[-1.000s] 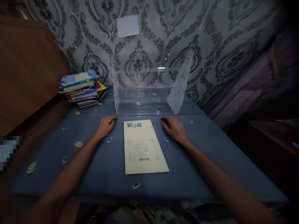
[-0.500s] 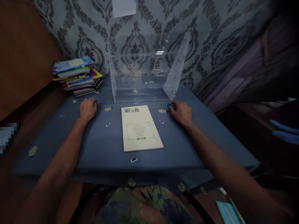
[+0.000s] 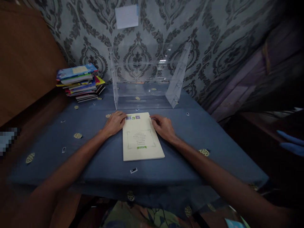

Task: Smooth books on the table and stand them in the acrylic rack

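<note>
A cream-coloured book [image 3: 140,139] lies flat, back cover up, in the middle of the blue tablecloth [image 3: 99,164]. My left hand [image 3: 115,123] rests at the book's far left corner, fingertips touching its edge. My right hand [image 3: 163,126] rests at the far right corner, fingers curled onto the cover's edge. Neither hand has lifted the book. Just beyond the book stands a clear acrylic book stand [image 3: 147,80], with nothing on it.
A stack of colourful books [image 3: 79,81] sits at the table's far left, by a wooden panel. Patterned wallpaper with a white note [image 3: 126,16] rises behind. Blue-gloved fingers [image 3: 289,142] of another person show at the right edge.
Both hands have moved inward from wide apart on the cloth to the book's two far corners. The book has stayed in place.
</note>
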`<act>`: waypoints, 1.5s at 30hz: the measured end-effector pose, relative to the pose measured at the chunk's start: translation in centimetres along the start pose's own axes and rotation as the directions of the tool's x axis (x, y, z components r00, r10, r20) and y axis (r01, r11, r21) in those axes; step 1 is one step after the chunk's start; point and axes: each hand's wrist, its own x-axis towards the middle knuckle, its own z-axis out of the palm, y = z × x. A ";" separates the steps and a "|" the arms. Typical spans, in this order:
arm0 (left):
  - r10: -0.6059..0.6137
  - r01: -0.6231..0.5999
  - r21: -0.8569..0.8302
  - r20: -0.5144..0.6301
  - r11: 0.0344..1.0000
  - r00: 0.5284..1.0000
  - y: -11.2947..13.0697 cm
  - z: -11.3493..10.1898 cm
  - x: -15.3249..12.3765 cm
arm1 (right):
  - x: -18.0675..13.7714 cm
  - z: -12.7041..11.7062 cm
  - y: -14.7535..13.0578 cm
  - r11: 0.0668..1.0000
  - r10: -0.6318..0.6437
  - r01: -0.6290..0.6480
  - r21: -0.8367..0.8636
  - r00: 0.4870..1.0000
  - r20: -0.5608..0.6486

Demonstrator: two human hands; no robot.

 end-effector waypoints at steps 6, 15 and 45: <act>0.054 -0.054 -0.018 -0.013 0.998 0.998 0.5 0.5 0.5 | -0.1 0.3 -0.2 0.998 -0.003 0.003 0.060 1.000 0.001; 0.148 -0.146 -0.058 0.019 0.988 0.989 2.1 0.9 2.1 | -0.2 0.5 -0.2 0.991 0.034 -0.034 0.126 0.999 -0.002; 0.261 -0.242 -0.113 0.206 0.964 0.943 4.6 2.6 6.8 | 0.6 -0.6 4.1 0.782 0.075 -0.134 0.608 0.990 0.121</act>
